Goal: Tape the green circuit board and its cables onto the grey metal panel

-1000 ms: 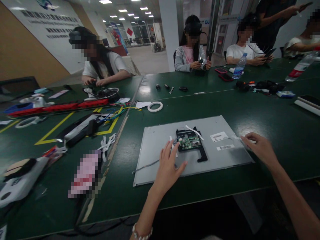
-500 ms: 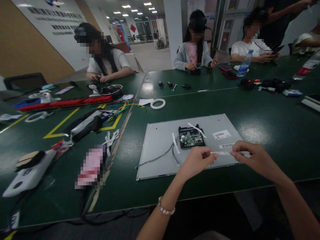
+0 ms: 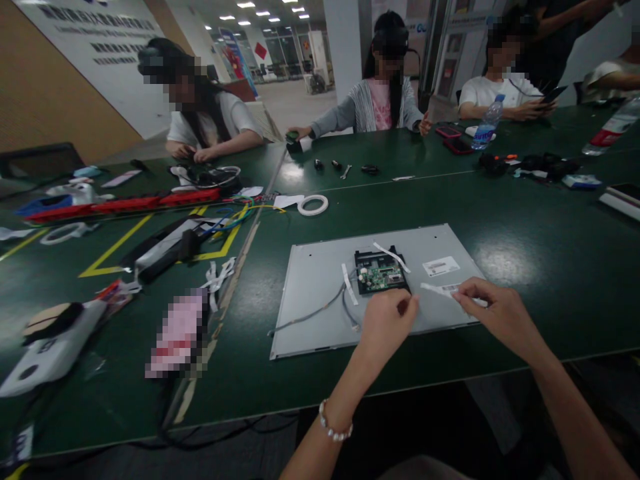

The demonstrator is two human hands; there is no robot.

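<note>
A grey flat panel (image 3: 310,293) lies on the table with a black-framed green circuit board (image 3: 381,275) on its back. Two strips of white tape stick there: one strip (image 3: 392,256) across the frame's top, another strip (image 3: 349,284) over the grey cable (image 3: 310,317). My right hand (image 3: 493,307) pinches a short piece of white tape (image 3: 436,289), whose free end points left over the panel. Just below the board, my left hand (image 3: 387,317) has its fingers curled, thumb against forefinger, and no tape shows in it.
Behind the panel lies a white tape roll (image 3: 313,205). To the left are a pink pixelated object (image 3: 177,333), a black-and-white device (image 3: 165,250) and a red strip (image 3: 155,200). Several people sit across the table, near small tools and a water bottle (image 3: 487,123).
My left hand has let go of the tape and moved slightly left; the tape now hangs from my right hand alone. A person opposite has stretched an arm to the left of the view.
</note>
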